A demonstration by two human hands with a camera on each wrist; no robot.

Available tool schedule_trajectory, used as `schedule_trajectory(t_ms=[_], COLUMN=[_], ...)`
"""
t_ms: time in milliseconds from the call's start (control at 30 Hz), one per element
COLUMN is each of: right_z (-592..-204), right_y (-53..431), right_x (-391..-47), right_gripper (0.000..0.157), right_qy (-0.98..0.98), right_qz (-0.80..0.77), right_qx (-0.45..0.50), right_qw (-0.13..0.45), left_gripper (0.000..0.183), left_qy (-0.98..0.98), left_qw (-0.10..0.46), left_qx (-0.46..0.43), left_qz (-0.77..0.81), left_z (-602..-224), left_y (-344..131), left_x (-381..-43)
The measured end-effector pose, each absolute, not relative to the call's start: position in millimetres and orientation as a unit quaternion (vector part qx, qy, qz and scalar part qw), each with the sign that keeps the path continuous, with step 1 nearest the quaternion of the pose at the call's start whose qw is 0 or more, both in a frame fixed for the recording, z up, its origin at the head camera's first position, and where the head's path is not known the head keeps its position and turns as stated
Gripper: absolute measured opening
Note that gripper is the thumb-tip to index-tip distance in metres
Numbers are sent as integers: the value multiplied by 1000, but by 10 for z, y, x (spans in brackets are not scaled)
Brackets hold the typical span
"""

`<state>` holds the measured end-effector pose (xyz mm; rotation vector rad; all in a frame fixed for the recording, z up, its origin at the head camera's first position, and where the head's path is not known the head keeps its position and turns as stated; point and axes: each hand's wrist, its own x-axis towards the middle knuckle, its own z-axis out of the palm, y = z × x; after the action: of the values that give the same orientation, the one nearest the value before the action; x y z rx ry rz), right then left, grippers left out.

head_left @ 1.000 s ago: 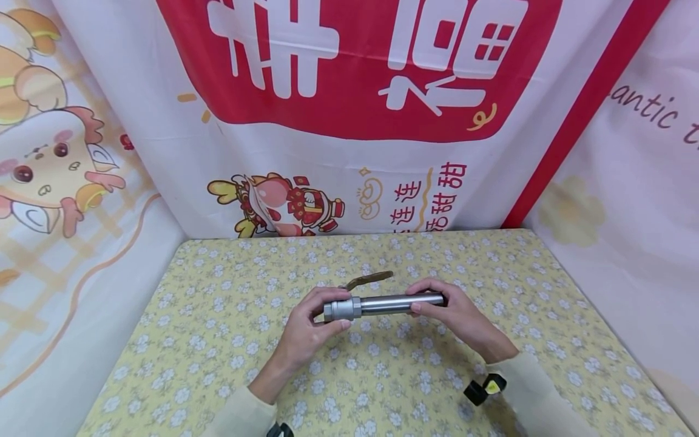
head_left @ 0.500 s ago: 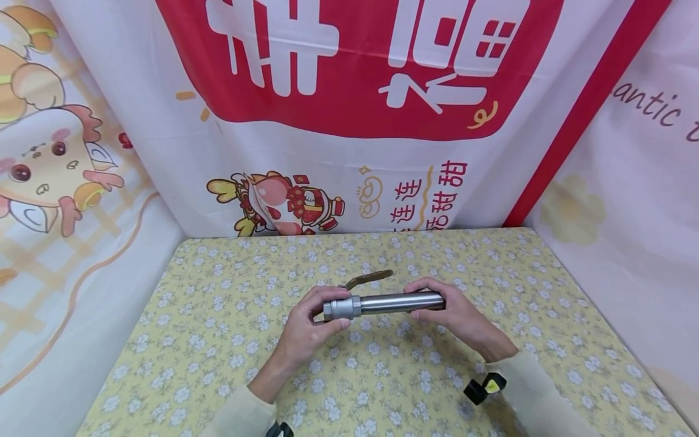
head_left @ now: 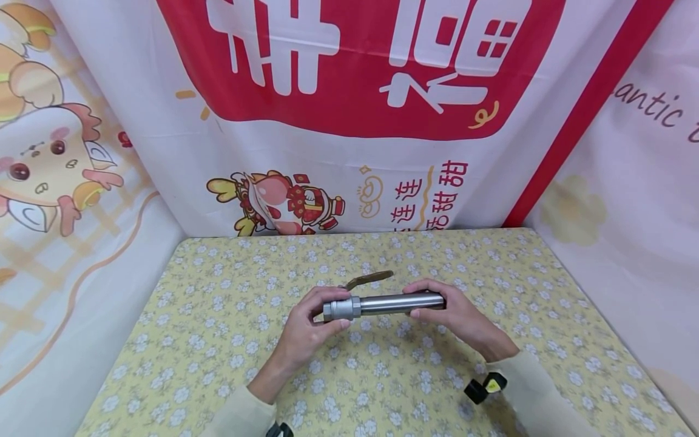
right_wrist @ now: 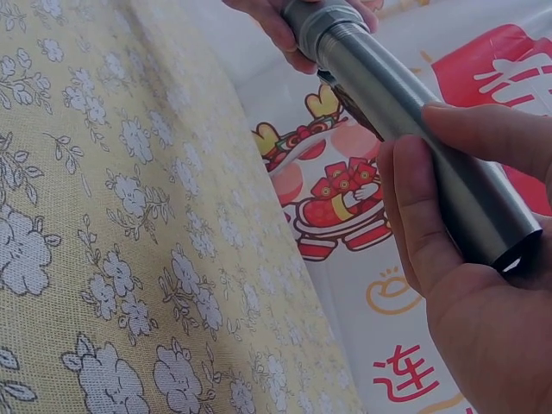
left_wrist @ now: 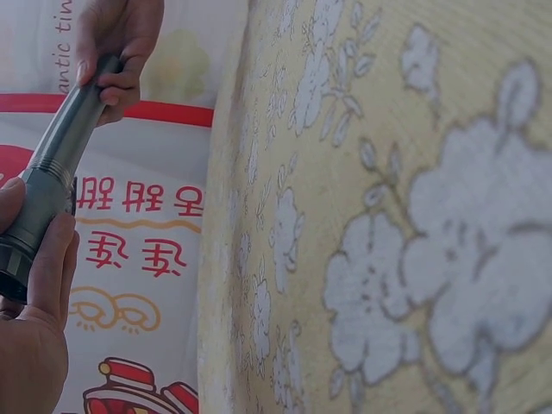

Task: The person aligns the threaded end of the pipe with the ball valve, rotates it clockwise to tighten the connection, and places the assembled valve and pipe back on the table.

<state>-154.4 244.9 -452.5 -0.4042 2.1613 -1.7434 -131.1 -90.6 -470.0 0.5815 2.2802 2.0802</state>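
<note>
My left hand grips a grey metal ball valve at its hexagonal body, thumb in front and fingers behind. A brown lever handle sticks out from the valve's far side and runs to the right. A smooth steel pipe joins the valve's right end. Some thread shows at that joint in the right wrist view. Around the pipe's far end, my right hand curls its fingers and thumb. Pipe and valve are held above the table, nearly level. The pipe's open end shows beside my right palm.
A yellow floral cloth covers the table. White printed curtains hang at the back and both sides. Black straps with small devices sit on the wrists.
My right fingers and thumb have shifted slightly around the pipe. The valve, pipe and left hand stay almost where they were.
</note>
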Motion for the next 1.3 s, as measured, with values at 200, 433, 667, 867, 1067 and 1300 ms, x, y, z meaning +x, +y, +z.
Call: schedule_trajectory(t_ms=[200, 433, 667, 867, 1067, 1300], right_z=[-4524, -4516, -4515, -4513, -4509, -4525], right_y=[2447, 2434, 2419, 2412, 2402, 2403], right_x=[-1545, -1542, -1545, -1558, -1552, -1555], right_gripper=[42, 43, 47, 47, 46, 39], right_qy=[760, 748, 759, 770, 774, 770], right_qz=[-612, -627, -617, -606, -602, -607], right_qx=[-139, -129, -122, -116, -111, -121], right_qw=[167, 175, 169, 162, 161, 159], left_gripper=[46, 47, 47, 47, 47, 46], left_qy=[726, 726, 725, 724, 724, 728], left_qw=[-1, -4, -5, -5, -3, -6], left_qx=[188, 192, 195, 196, 197, 197], left_qz=[662, 660, 661, 662, 661, 657], left_z=[-4701, -4716, -4703, -4699, -4719, -4740], left_y=[-913, -915, -917, -919, -911, -914], left_x=[-1312, -1308, -1304, -1304, -1306, -1312])
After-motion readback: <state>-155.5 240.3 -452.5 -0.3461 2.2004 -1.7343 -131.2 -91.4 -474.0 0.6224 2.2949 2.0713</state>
